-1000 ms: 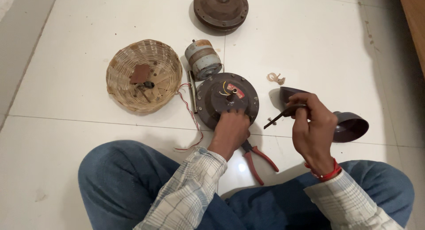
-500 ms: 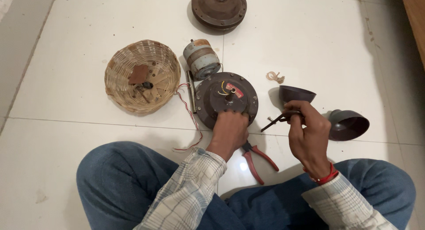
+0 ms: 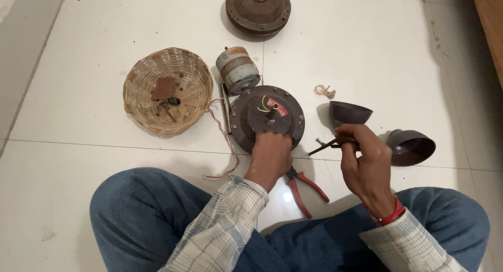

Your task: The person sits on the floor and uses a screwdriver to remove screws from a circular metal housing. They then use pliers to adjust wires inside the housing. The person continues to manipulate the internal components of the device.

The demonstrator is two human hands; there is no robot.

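The ceiling-fan motor housing (image 3: 268,117) lay on the tiled floor (image 3: 367,52), its near rim gripped by the left hand (image 3: 270,156). A thin dark screwdriver (image 3: 327,145) was clamped in the right hand (image 3: 367,164), just beside the housing; red-handled pliers (image 3: 304,187) lay between the hands.

White tile floor (image 3: 105,172) (motors (image 3: 267,117), basket (image 3: 167,88), pliers (image 3: 304,191))

red-white label (image 3: 277,108), atop round motor housing (image 3: 246,120)
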